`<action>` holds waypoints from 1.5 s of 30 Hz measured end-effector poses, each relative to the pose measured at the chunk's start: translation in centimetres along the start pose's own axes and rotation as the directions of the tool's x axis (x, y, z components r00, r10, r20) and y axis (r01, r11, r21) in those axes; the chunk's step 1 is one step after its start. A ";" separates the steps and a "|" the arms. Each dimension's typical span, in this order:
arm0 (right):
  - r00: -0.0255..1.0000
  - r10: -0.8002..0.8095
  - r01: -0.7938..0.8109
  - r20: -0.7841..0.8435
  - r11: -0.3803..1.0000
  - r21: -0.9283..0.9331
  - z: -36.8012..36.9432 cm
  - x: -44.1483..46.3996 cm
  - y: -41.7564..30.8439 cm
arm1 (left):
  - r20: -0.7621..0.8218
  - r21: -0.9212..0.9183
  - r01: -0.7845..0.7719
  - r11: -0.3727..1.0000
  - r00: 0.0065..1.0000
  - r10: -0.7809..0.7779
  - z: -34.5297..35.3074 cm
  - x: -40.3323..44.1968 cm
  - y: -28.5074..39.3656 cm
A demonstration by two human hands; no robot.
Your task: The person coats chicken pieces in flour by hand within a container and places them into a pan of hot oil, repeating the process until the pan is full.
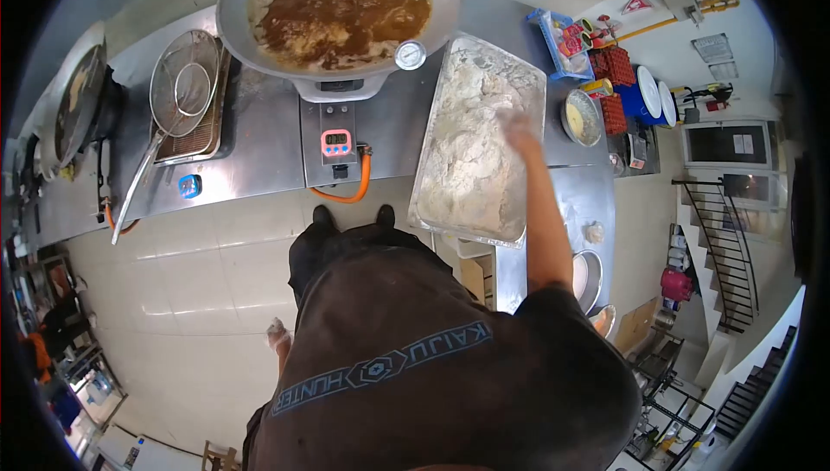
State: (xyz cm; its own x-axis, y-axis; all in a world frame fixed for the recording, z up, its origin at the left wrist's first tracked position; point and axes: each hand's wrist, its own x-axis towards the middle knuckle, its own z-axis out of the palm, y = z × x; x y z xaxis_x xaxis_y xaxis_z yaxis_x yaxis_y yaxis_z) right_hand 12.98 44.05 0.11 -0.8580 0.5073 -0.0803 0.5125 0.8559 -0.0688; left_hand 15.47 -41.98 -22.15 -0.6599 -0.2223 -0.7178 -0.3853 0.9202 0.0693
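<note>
My right hand point(516, 128) reaches over the long metal tray point(418, 212) on the right of the stove. White, lumpy flour point(475, 155) fills the tray, and the hand is at its far right part. Motion smears the fingers, so their closure and anything in them are unclear. Down by my left side hangs my left hand point(277, 334), dusted with white flour. It is away from the counter, with loosely parted fingers and nothing visible in it.
A large wok point(232, 17) of bubbling brown oil stands ahead, with a dial thermometer point(411, 54) at its rim. Below it is a red timer point(335, 143). A long-handled strainer point(184, 82) rests over a rack at left. A metal bowl point(581, 118) stands right of the tray.
</note>
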 end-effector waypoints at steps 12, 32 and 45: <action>0.858 0.471 -0.500 0.205 0.857 0.121 4.9 -4.2 -9.5 | -0.299 0.342 -0.565 0.751 0.692 0.657 -7.5 3.0 17.2; 0.927 0.001 0.104 -0.375 0.960 0.261 -22.0 -1.9 -14.4 | -0.008 0.207 -0.109 0.972 0.994 0.113 5.1 -4.8 -2.3; 0.827 -0.548 0.556 -0.124 0.830 0.039 -22.8 27.2 -40.5 | -0.321 0.159 -0.188 0.969 0.918 0.231 -6.7 -0.8 2.8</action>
State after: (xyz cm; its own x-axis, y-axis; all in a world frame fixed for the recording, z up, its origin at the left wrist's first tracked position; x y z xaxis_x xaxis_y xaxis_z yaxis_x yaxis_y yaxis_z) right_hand -31.88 25.51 23.39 -0.9948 -0.0375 0.0944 -0.0506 0.9888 -0.1401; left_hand 10.63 -41.36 -16.76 -0.9022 -0.0949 -0.4206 -0.1464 0.9850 0.0918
